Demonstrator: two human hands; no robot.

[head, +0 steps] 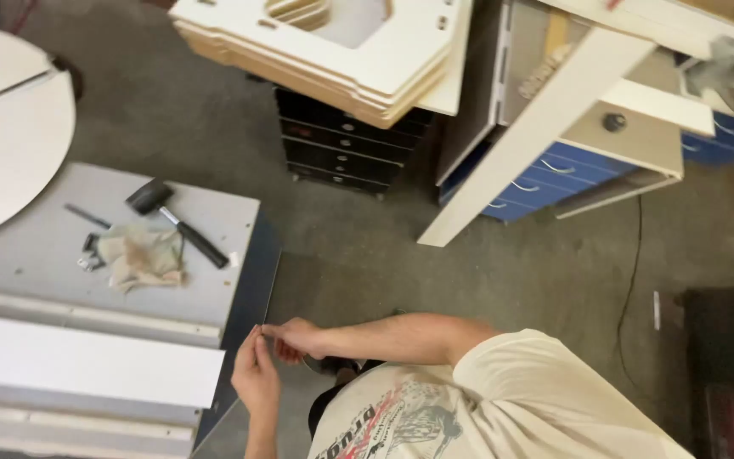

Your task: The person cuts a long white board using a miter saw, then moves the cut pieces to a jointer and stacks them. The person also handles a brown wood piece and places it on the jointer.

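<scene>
Both hands are meeting at the panel's (pixel 252 289) dark edge; left hand (pixel 256 378) and right hand (pixel 297 337) are pinching fingertips together there, anything held too small to tell; mallet (pixel 173 215) lying well apart.

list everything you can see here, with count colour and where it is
mallet: 1, black, on grey panel at left
rag: 1, beige, beside mallet
small metal parts: a few, dark, left of rag
grey panel: 1, lying flat at left
white board: 1, lower left
round white top: 1, far left
stacked cut boards: several, pale, top centre
black drawer unit: 1, under stack
blue drawers: several, right
cable: 1, black, floor right
left hand: at panel's edge
right hand: fingertips meeting the left; anything pinched is too small to tell
</scene>
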